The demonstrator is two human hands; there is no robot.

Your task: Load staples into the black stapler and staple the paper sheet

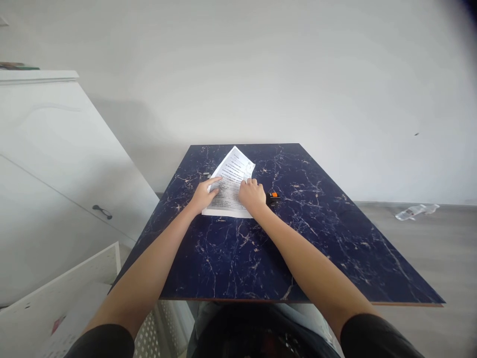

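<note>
A printed sheet of paper (pixel 231 191) lies on the dark blue marble-patterned table, turned at an angle, with its far right corner a little raised. My left hand (pixel 204 195) rests on the sheet's left edge, thumb and fingers apart on the print. On the right edge, my right hand (pixel 253 195) has its fingers curled over the paper and closed on it; its fingertips are partly hidden. Just beyond that hand sits a small black object with an orange patch (pixel 275 196), partly covered by the hand.
The table (pixel 316 223) stands close to a pale wall. A white cabinet (pixel 55 164) is at the left, with a white perforated bin (pixel 112 253) below it. Clear plastic bottles (pixel 412 212) lie on the floor at the right. A small light object (pixel 206 174) lies left of the paper.
</note>
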